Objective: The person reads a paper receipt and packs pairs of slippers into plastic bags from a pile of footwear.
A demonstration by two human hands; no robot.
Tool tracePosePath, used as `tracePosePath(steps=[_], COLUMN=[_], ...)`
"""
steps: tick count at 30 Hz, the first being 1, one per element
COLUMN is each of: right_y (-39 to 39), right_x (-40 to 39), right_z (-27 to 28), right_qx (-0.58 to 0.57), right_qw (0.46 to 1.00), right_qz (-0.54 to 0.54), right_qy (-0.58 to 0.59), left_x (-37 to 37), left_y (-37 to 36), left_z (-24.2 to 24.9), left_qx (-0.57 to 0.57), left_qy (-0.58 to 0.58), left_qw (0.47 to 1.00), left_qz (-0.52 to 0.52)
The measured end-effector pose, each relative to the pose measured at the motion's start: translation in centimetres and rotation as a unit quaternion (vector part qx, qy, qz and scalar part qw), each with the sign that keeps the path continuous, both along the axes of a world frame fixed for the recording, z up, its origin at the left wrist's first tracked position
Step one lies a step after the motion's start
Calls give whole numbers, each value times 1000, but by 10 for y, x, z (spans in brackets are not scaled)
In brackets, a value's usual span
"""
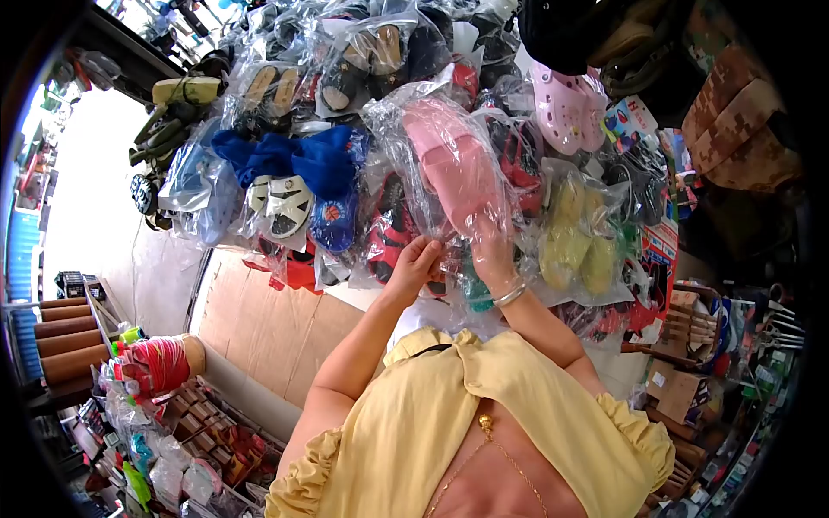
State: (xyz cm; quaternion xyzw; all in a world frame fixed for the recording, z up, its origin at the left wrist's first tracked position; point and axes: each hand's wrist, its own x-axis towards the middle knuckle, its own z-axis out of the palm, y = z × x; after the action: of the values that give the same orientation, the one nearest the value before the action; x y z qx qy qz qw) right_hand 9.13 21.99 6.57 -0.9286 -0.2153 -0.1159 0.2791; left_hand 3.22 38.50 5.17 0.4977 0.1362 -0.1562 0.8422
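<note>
Gripping pink slippers bag (453, 164) | left hand (416, 263), right hand (494, 250) pinching bottom edge | neighbours crowd close

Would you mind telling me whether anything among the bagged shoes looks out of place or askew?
Nothing looks damaged or spilled. The left hand and right hand hold the bag of pink slippers at its lower edge, tilted against the hanging shoe bags.

You have two hands up, the left hand (417, 262) and right hand (493, 255), at one bagged pair of pink slippers (453, 168). Beside it hang one yellow-green pair (577, 233) and one pink clog pair (566, 108) (the rest is too crowded to count).
</note>
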Motion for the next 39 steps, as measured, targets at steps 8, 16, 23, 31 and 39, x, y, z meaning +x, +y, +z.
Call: tracePosePath(steps=[8,16,23,31,39], right_y=[47,63,49,-48,-56], right_x=[51,87,41,39,94], right_z=[-37,-102,-41,-8,11], right_qx=[676,363,613,497,445], right_qw=[657,911,671,769,854], right_qz=[-115,68,73,-44,44], right_qy=[313,183,410,400,264], left_x=[15,55,100,88,87], left_y=[23,84,41,3,-32], left_z=[6,3,-10,-31,-31], left_qx=[122,316,257,680,784], left_qy=[-56,-188,-208,-351,-277], left_qw=[990,912,933,626,543], left_qz=[42,182,-146,-147,-120])
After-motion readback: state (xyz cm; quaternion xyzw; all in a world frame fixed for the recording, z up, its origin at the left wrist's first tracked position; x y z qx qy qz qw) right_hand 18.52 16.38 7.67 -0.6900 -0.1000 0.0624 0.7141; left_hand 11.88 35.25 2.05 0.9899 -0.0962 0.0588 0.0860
